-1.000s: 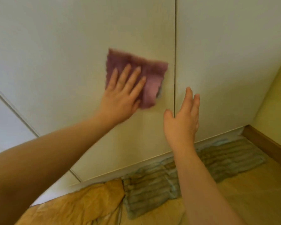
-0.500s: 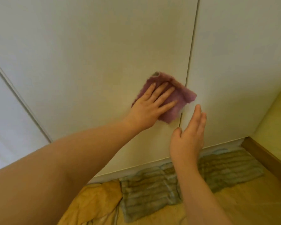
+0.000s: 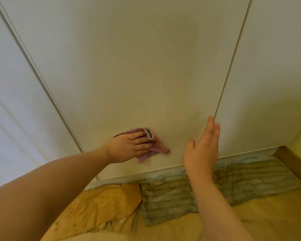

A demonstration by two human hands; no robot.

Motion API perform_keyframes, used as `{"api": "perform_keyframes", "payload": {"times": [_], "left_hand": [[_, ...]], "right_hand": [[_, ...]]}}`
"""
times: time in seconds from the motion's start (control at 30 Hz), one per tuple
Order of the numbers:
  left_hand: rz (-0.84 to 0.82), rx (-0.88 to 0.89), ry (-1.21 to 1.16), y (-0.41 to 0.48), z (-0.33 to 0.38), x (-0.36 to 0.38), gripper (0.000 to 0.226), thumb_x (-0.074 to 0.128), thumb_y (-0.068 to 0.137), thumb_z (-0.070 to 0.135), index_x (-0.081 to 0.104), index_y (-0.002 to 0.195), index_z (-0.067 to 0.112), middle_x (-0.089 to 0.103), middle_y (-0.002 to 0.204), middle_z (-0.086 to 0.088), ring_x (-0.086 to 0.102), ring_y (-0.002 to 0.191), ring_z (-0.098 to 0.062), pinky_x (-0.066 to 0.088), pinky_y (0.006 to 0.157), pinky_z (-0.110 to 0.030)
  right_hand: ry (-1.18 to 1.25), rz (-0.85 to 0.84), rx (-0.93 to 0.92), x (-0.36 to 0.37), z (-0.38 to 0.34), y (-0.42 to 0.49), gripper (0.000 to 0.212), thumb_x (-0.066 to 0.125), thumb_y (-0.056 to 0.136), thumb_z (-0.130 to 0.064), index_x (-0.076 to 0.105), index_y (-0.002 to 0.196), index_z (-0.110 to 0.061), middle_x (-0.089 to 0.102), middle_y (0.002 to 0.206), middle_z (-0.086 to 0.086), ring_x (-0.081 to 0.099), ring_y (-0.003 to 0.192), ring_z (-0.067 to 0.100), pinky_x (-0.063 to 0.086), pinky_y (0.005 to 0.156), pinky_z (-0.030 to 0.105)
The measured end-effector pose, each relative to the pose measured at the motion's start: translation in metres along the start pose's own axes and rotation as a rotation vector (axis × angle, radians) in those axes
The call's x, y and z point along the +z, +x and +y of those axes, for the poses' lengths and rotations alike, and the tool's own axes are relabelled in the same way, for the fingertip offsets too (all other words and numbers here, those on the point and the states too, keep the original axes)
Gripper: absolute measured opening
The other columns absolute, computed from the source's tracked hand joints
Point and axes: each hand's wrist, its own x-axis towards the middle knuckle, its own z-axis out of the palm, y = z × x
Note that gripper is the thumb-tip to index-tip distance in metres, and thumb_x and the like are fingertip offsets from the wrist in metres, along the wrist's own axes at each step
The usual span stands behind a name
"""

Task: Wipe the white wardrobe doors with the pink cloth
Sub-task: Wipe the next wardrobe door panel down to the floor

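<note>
On the white wardrobe door [image 3: 146, 66] we should press the pink cloth [image 3: 159, 149] evenly, left grip [image 3: 129, 147] flat-fingered on it, right grip [image 3: 201, 150] open, empty

Two hands [image 3: 130, 146] [image 3: 201, 150]; one pink cloth [image 3: 159, 148]; three doors [image 3: 16, 84] [image 3: 129, 66] [image 3: 268, 66]; two floor cloths [image 3: 102, 206] [image 3: 250, 180].

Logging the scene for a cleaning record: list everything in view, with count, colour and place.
wardrobe doors: three in view, white, filling the upper frame
pink cloth: one, pink, low on the middle door
ribbed mat: one, grey-green, floor below the doors
crumpled sheet: one, yellow-brown, floor left of the ribbed mat
skirting board: one, brown wood, lower right
left hand: presses the pink cloth against the door
right hand: open, raised by the door seam, holding nothing
</note>
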Motion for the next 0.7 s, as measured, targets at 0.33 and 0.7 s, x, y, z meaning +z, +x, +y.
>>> {"api": "perform_keyframes", "payload": {"times": [0.33,0.7], "left_hand": [[-0.313,-0.032,-0.49,-0.025,0.056,0.015,0.018,0.081,0.054,0.042,0.067,0.056,0.031,0.065,0.066,0.017,0.063,0.066,-0.005,0.05,0.062,-0.018],[-0.372,-0.712,-1.26,0.057,0.074,-0.03,0.034,0.053,0.088,0.017,0.059,0.122,0.016,0.06,0.125,-0.011,0.055,0.115,-0.029,0.046,0.089,-0.034]], "right_hand": [[-0.235,-0.389,0.206,0.042,0.039,-0.048,0.07,0.042,0.096,-0.015,-0.003,0.149,-0.024,-0.003,0.157,0.006,0.01,0.142,0.025,0.017,0.112,0.037],[0.204,-0.476,0.59,0.106,0.063,-0.027,0.016,0.045,0.094,-0.016,0.055,0.107,-0.017,0.057,0.123,0.017,0.054,0.111,0.033,0.044,0.094,0.04]]}}
